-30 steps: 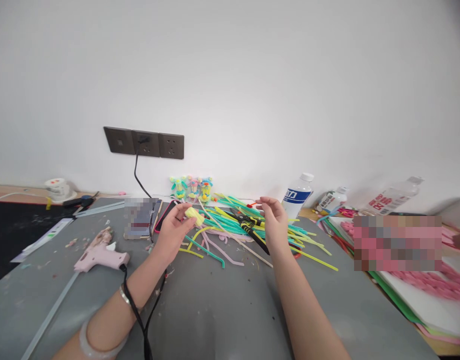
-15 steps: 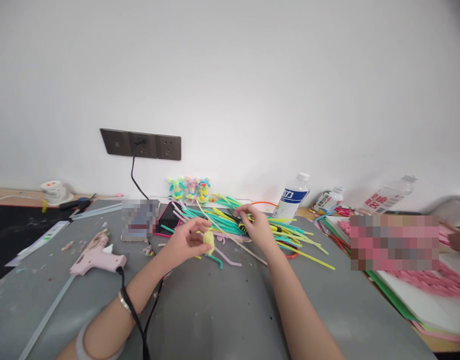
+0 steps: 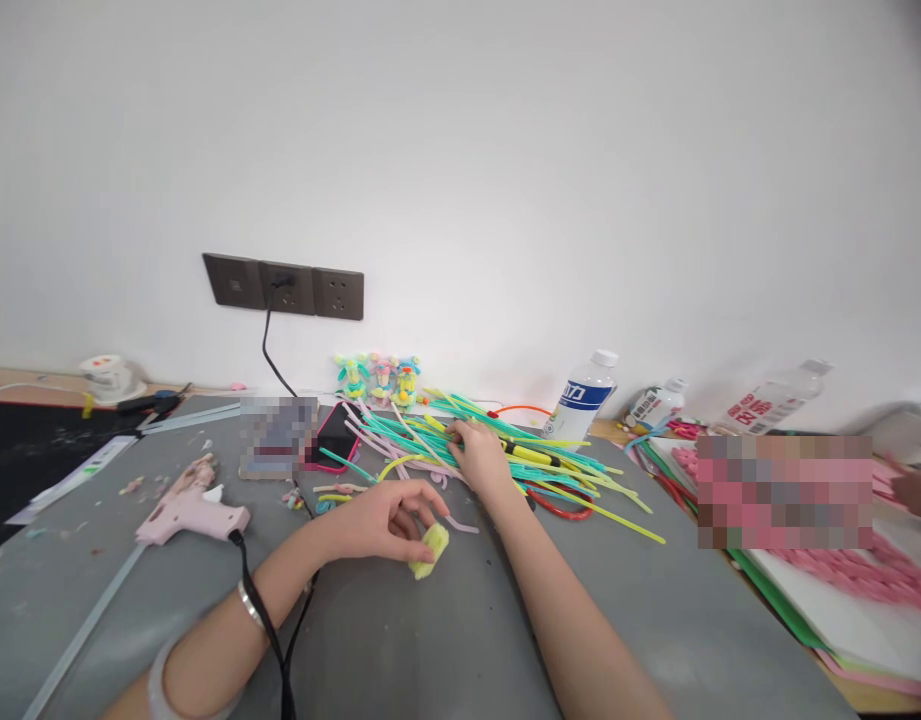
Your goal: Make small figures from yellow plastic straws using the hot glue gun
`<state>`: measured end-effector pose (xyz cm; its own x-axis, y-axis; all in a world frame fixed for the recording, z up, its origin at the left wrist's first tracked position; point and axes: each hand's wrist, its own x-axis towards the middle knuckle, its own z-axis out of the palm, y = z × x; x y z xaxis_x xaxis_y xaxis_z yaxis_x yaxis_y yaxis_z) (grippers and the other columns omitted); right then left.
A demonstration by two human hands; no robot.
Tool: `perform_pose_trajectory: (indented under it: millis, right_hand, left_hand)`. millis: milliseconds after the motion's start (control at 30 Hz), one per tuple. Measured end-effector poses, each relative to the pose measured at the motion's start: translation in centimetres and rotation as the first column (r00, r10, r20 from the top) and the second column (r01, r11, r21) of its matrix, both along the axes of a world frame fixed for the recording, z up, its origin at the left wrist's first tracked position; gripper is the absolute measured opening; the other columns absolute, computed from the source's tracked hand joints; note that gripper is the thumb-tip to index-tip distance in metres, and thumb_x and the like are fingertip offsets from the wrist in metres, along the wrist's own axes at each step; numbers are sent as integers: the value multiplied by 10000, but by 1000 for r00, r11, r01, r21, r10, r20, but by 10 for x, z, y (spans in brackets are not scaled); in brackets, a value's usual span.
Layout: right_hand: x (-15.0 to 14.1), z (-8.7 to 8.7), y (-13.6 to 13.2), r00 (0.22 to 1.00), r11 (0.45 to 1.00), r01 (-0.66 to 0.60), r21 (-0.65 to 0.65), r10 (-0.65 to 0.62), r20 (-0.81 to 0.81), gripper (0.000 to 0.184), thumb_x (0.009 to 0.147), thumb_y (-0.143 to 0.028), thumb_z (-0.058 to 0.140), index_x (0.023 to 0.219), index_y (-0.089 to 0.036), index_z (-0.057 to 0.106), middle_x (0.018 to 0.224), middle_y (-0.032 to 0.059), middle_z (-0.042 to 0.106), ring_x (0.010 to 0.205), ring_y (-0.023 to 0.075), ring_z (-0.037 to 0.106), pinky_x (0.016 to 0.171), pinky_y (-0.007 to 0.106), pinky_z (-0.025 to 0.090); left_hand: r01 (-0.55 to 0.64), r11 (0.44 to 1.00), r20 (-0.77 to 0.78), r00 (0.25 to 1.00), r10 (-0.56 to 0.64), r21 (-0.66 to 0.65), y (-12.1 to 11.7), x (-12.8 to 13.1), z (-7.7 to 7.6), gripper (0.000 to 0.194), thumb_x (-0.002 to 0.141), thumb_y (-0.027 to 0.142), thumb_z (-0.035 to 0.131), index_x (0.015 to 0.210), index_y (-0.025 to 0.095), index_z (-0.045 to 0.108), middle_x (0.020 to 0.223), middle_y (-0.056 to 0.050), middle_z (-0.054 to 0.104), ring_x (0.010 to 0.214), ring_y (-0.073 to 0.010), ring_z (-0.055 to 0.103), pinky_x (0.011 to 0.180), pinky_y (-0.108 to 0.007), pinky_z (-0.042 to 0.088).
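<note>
My left hand [image 3: 381,525] is closed in a pinch on a small fuzzy yellow piece [image 3: 431,552], held just above the grey mat. My right hand [image 3: 479,455] reaches into a loose pile of pipe cleaners [image 3: 580,475] in teal, yellow, lilac and cream. Its fingers are bent down among the stems, and their tips are partly hidden, so what they grip does not show. A yellow-and-black handle [image 3: 531,456] lies on the pile, just right of that hand. Behind the pile stand three small fuzzy figures [image 3: 383,380] against the wall.
A pink glue gun [image 3: 194,510] lies at left, its black cord running past my left forearm. Phones [image 3: 334,440] lie behind my left hand. A bottle [image 3: 584,397] stands behind the pile. At right are papers [image 3: 880,650], pink braided material [image 3: 865,570] and another person's hand [image 3: 917,495].
My left hand has come lower and slightly right with the yellow piece. My right hand has shifted left over the pile; the black-and-yellow tool at its fingers no longer shows there.
</note>
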<state>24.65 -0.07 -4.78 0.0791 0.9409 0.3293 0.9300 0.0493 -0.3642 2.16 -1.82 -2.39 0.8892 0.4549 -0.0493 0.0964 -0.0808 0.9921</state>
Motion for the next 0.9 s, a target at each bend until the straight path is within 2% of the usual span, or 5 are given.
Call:
perform_pose_trajectory:
  millis: [133, 200, 367, 533, 900]
  right_hand:
    - [3, -2, 4, 999, 1000, -6, 14, 6, -39, 147, 843, -111, 611, 918, -184, 714, 846, 71, 707, 874, 248, 617, 779, 331, 428]
    - [5, -4, 5, 997, 999, -8, 31, 10, -70, 123, 856, -136, 601, 885, -178, 713, 841, 66, 703, 855, 235, 625, 767, 322, 439]
    - [8, -6, 6, 993, 998, -21, 62, 28, -115, 161, 887, -168, 554, 842, -190, 707, 842, 53, 708, 822, 218, 630, 743, 309, 447]
    - [5, -4, 3, 996, 998, -28, 61, 33, -88, 192, 858, -94, 544, 862, -187, 712, 891, 74, 720, 911, 248, 617, 812, 339, 436]
    - [2, 0, 0, 994, 998, -40, 41, 44, -101, 247, 863, -81, 536, 903, -200, 748, 969, 89, 751, 956, 275, 617, 860, 377, 436]
  left_hand:
    - [-35, 999, 31, 999, 34, 30, -1, 1, 1, 395, 734, 281, 798, 1086, 210, 634, 942, -38, 683, 731, -134, 685, 668, -241, 556]
    - [-116, 989, 84, 991, 108, 97, 0, 1, 2, 372, 756, 253, 774, 1096, 208, 630, 943, -48, 697, 814, -162, 693, 735, -271, 565]
    - [-355, 892, 232, 926, 297, 278, 4, 1, 4, 276, 793, 202, 705, 1065, 207, 655, 1049, -77, 694, 929, -189, 679, 825, -296, 564]
    - [-490, 809, 344, 858, 381, 326, 7, 3, 5, 256, 770, 162, 694, 1020, 207, 664, 997, -67, 709, 925, -197, 695, 834, -299, 567]
    - [-565, 734, 387, 816, 429, 378, 5, -1, 10, 202, 790, 175, 674, 975, 202, 751, 951, -78, 773, 886, -220, 720, 798, -295, 563]
